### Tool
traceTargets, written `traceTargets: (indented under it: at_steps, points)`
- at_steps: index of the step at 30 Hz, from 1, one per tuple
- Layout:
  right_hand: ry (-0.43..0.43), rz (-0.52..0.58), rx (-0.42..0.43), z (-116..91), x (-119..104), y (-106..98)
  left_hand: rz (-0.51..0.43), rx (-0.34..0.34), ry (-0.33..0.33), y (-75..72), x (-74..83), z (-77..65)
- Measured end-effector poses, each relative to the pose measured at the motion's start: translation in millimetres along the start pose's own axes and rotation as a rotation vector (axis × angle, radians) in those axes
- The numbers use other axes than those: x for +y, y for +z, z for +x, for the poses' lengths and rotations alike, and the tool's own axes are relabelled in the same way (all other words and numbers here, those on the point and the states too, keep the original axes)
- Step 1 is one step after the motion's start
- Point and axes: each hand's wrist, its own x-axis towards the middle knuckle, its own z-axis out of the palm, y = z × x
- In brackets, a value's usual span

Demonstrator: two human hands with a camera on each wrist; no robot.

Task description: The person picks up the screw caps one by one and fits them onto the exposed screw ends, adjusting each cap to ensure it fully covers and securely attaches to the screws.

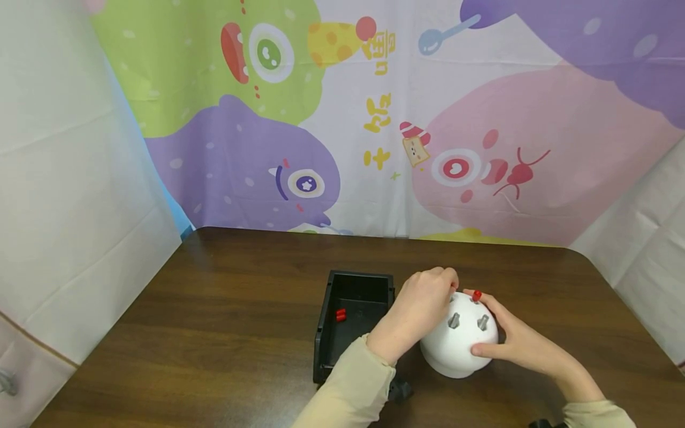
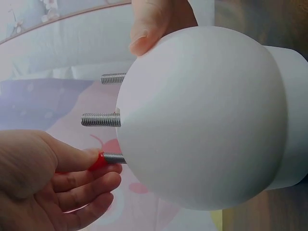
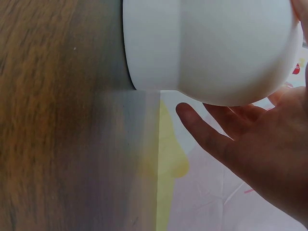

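Observation:
A white ball-shaped stand (image 1: 455, 353) with a narrower base rests on the table, and several threaded metal bolts (image 1: 454, 321) stick out of its top. My left hand (image 1: 420, 306) is over its far left side. In the left wrist view, the thumb and index finger pinch a red cap (image 2: 98, 162) at the end of one bolt (image 2: 114, 158); two neighbouring bolts there are bare. Another red cap (image 1: 477, 295) sits on a bolt near the back right. My right hand (image 1: 521, 342) grips the stand from the right, thumb in front and fingers behind.
Left of the stand is a black open bin (image 1: 320, 351), with red caps (image 1: 341, 315) on its floor. A small dark object (image 1: 399, 390) lies beside the bin's near right corner, partly behind the left sleeve. A patterned curtain (image 1: 396, 202) hangs along the table's far edge.

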Motion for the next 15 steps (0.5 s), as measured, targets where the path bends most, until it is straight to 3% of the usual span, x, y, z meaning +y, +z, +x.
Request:
traceTargets:
  at_steps: [15]
  points:
    - [0.03,-0.011,-0.004,-0.9,0.7,0.4,0.022,0.03,0.019,3.4,2.0,-0.3]
